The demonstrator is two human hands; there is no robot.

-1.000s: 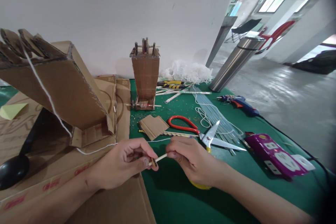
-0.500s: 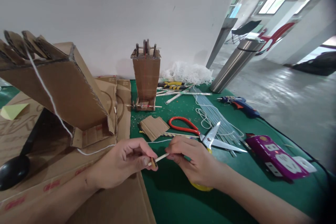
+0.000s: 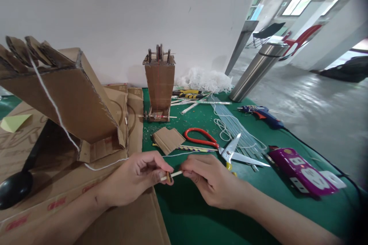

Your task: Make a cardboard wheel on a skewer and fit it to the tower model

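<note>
My left hand (image 3: 135, 178) pinches a small round cardboard piece (image 3: 169, 177) between thumb and forefinger. A thin pale wooden stick (image 3: 176, 173) passes through that piece, its short end at my left thumb. The stick's other end is between the closed fingertips of my right hand (image 3: 214, 182). Just beyond lie large scissors (image 3: 229, 152) with spread blades and one red handle; my right hand hides most of the yellow handle. A cardboard scrap (image 3: 168, 140) rests beside the red handle. White string (image 3: 106, 166) runs behind both hands.
On the left, a big cardboard structure (image 3: 94, 103) leans above a black ladle (image 3: 15, 187). A smaller cardboard tower (image 3: 160, 88) stands by the wall. Rightward are glue sticks (image 3: 234, 120), a glue gun (image 3: 264, 116), a purple power strip (image 3: 301, 172) and a steel flask (image 3: 258, 71).
My right hand has shifted slightly left and down, covering more of the yellow scissor handle. The stick lies a little flatter. My left hand keeps its pinch.
</note>
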